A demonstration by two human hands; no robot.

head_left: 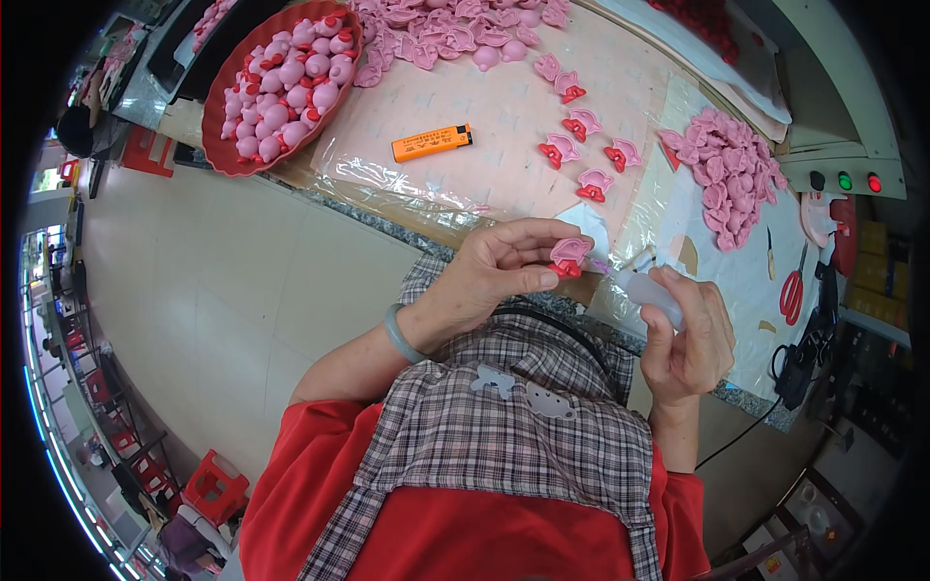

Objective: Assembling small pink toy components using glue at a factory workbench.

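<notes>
Between the thumb and fingers of my left hand is a small pink plastic piece with a red bow. My right hand grips a translucent white squeeze bottle, tilted so that its thin pinkish nozzle points at the piece. The nozzle tip is at or very close to the piece's right side; I cannot tell if they touch. Just beyond my hands, several similar pink pieces with red bows lie spread on the table. A white scrap of paper lies behind the bottle.
A red basket of pink and red round parts stands at the far left. Pink pieces are heaped at the back and at the right. An orange lighter, red-handled scissors and a knife lie on the table.
</notes>
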